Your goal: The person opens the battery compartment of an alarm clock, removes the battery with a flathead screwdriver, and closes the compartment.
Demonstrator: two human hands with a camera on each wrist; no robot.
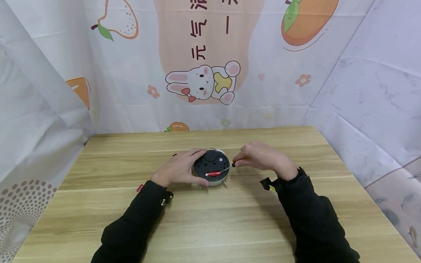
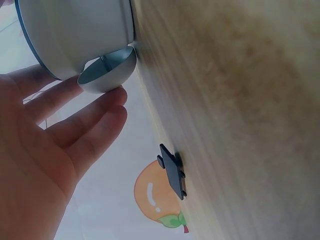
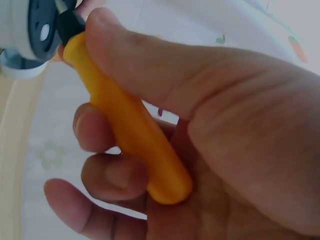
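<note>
"Right grip (image 1: 263,156) holds the screwdriver (image 3: 132,125); left grip (image 1: 181,166) clasps the clock (image 1: 212,162) lying back-up on the surface (image 1: 213,226)."

"Handling?"

"Likely light, stiff, smooth; steady it by the casing (image 2: 75,30) (that bell (image 2: 107,75) might shift), not the legs (image 1: 225,184)."

Bright head view, soft shadow across the tabletop (image 1: 210,226), its grain blurred in left wrist view
</note>
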